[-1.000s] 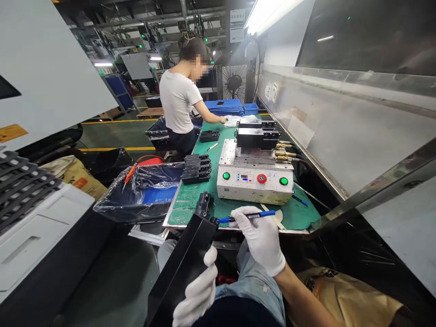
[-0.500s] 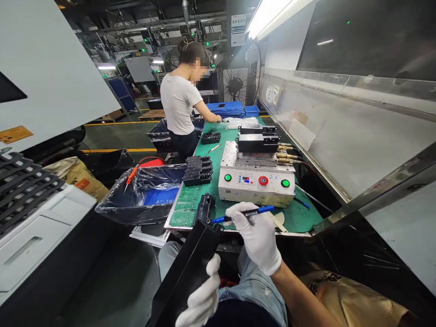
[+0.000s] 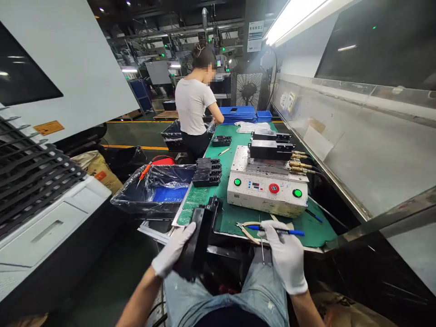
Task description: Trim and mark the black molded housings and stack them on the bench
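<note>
Left hand (image 3: 173,250) swung aside; plastic-lined bin (image 3: 143,208) holds orange-handled tool (image 3: 145,171).

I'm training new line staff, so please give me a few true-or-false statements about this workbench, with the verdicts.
1. The right hand holds a blue pen. True.
2. The left hand is bare. False: it wears a white glove.
3. The black part lies flat on the green mat. False: the left hand holds it up, off the mat.
4. The machine has a red button between two green buttons. True.
</note>
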`<state>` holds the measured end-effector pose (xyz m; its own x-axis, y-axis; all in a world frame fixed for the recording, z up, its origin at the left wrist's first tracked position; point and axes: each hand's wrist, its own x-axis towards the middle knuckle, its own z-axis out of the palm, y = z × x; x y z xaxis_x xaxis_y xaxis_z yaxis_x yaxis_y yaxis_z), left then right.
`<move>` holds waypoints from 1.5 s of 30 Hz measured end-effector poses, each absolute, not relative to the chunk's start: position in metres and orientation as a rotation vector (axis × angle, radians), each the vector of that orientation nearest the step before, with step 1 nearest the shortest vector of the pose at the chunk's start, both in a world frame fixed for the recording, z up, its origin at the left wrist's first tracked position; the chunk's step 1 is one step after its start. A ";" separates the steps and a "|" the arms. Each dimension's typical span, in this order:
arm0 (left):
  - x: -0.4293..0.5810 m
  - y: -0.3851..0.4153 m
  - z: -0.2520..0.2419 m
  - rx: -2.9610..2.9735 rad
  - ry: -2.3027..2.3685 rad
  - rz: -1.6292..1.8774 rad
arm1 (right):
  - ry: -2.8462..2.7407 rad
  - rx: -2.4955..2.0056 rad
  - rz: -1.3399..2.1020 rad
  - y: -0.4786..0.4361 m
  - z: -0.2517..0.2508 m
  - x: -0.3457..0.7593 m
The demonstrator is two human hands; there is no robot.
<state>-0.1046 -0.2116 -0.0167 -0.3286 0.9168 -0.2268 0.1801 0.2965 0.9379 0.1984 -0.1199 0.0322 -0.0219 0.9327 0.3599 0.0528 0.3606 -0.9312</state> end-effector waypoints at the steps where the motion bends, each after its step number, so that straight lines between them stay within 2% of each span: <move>1: -0.119 -0.195 -0.005 1.208 1.912 0.934 | -1.411 -1.003 0.897 -0.124 0.025 0.204; 4: -0.165 -0.145 0.019 1.352 2.161 0.762 | -1.415 -1.096 0.869 -0.139 0.008 0.214; 7: -0.193 -0.105 0.023 1.555 2.099 0.631 | -1.430 -1.096 0.865 -0.151 -0.001 0.216; 18: -0.186 0.001 -0.025 1.944 2.116 0.241 | -1.414 -1.141 0.960 -0.179 -0.035 0.226; 24: -0.140 -0.014 -0.029 1.818 2.298 0.388 | -1.331 -1.221 1.010 -0.188 -0.047 0.232; 29: -0.087 -0.056 -0.054 1.506 2.322 0.346 | -1.397 -1.146 0.991 -0.183 -0.036 0.217; 33: -0.081 -0.079 -0.059 1.326 2.252 0.503 | -1.623 -0.940 0.955 -0.182 -0.014 0.190; 37: -0.091 -0.113 -0.038 1.240 2.033 0.894 | -1.806 -0.758 0.833 -0.193 0.003 0.168; 41: -0.083 -0.152 -0.013 1.182 1.980 1.190 | -1.958 -0.710 0.604 -0.201 0.003 0.154; 45: -0.069 -0.167 0.001 1.059 1.864 1.429 | -2.041 -0.696 0.589 -0.200 -0.004 0.147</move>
